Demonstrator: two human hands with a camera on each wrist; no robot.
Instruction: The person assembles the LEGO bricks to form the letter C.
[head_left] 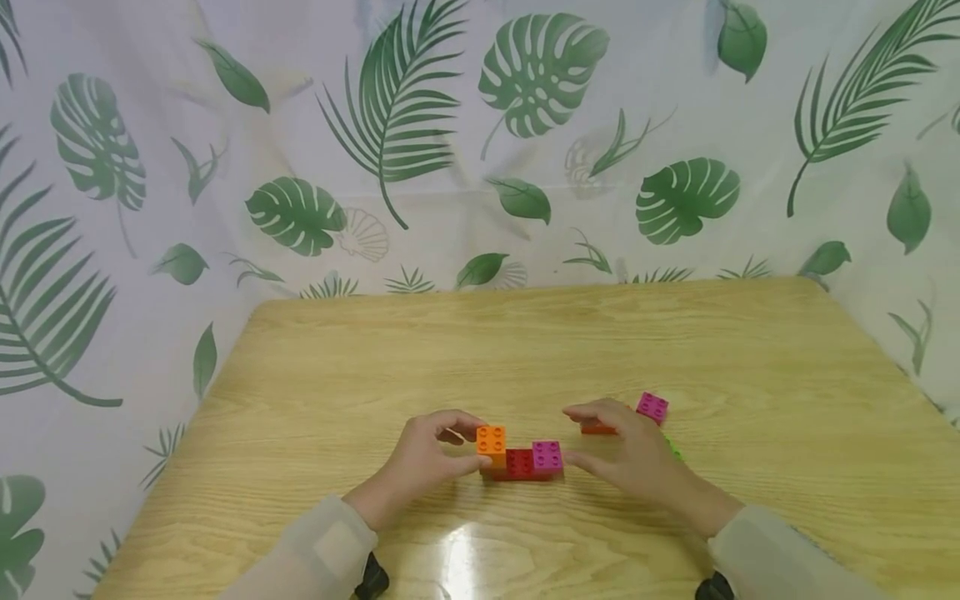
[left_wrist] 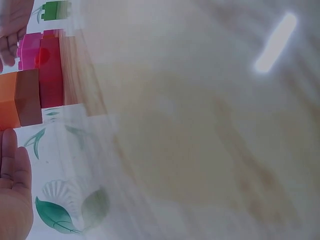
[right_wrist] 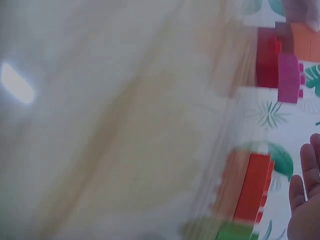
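Observation:
My left hand point(head_left: 420, 454) pinches the orange brick point(head_left: 491, 442) between thumb and fingers. The orange brick stands at the left end of a long red brick point(head_left: 519, 462). A pink brick point(head_left: 547, 456) sits on the red one's right end, with bare red studs between the two. Just right of the pink brick, my right hand point(head_left: 637, 446) is held with thumb and fingers spread, and nothing lies between them. In the right wrist view its fingers point(right_wrist: 311, 170) are extended, apart from the pink brick point(right_wrist: 288, 77).
Behind and beside the right hand lie an orange-red brick point(head_left: 598, 430), a second pink brick point(head_left: 652, 407) and a green brick point(head_left: 675, 448), partly hidden by that hand. The wooden table point(head_left: 375, 358) reaches back to a leaf-print cloth point(head_left: 450, 217).

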